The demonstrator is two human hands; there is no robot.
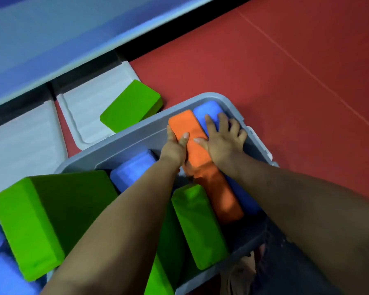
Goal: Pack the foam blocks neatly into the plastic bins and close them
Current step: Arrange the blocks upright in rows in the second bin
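A grey plastic bin (124, 136) stands on the red floor and holds several foam blocks on edge. My left hand (175, 145) grips the left side of an orange block (185, 124), with the thumb on top. My right hand (224, 137) lies flat with spread fingers across the orange block and the blue block (209, 110) beside it at the bin's right wall. Inside the bin a green block (198, 226) stands near me and another blue block (132, 169) sits at the left. A large green block (30, 222) rests at the bin's near left corner.
A loose green block (130, 106) lies on a white bin lid (83, 107) beyond the bin. A second white lid (24, 141) lies to the left. More blue blocks (2, 275) sit at the lower left. A blue-grey ledge (51, 39) runs along the top left.
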